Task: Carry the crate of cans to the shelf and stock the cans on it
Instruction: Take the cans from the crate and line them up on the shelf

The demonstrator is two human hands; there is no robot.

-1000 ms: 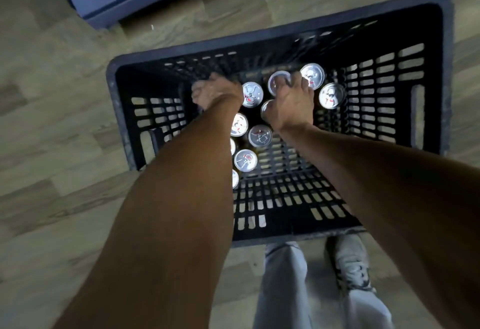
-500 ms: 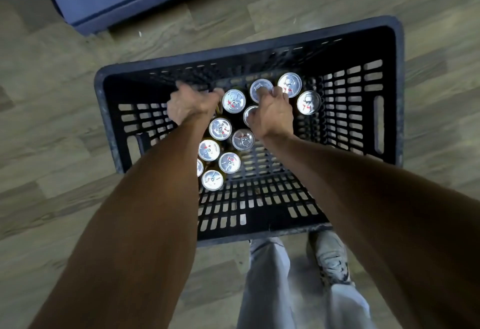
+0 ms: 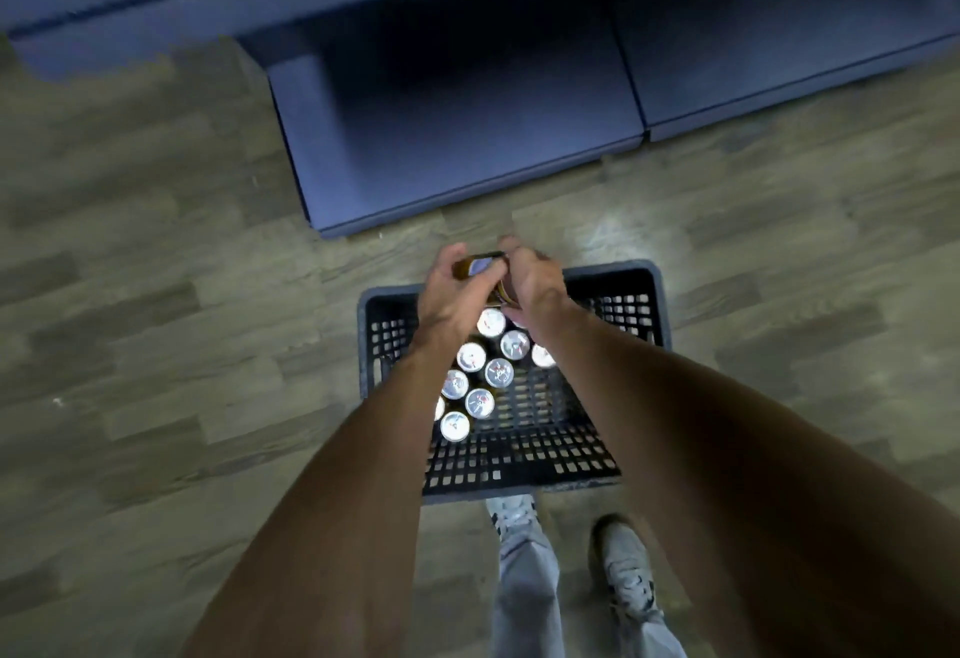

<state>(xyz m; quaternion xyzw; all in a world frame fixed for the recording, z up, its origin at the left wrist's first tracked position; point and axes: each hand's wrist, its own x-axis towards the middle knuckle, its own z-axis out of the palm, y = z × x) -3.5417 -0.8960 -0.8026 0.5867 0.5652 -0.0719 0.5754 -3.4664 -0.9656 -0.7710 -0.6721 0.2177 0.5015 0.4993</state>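
Presently both hands hold cans above the black crate (image 3: 657, 304): left hand (image 3: 451, 294) curls around one tilted can (image 3: 479, 263), right hand (image 3: 532, 278) grips another (image 3: 503, 294). Remaining cans (image 3: 480, 379) stand upright in the crate on the floor, near the blue shelf (image 3: 467, 112).

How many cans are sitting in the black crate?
9 cans stand clustered left of centre in the crate, one half hidden by the left forearm. More may hide under the arms.
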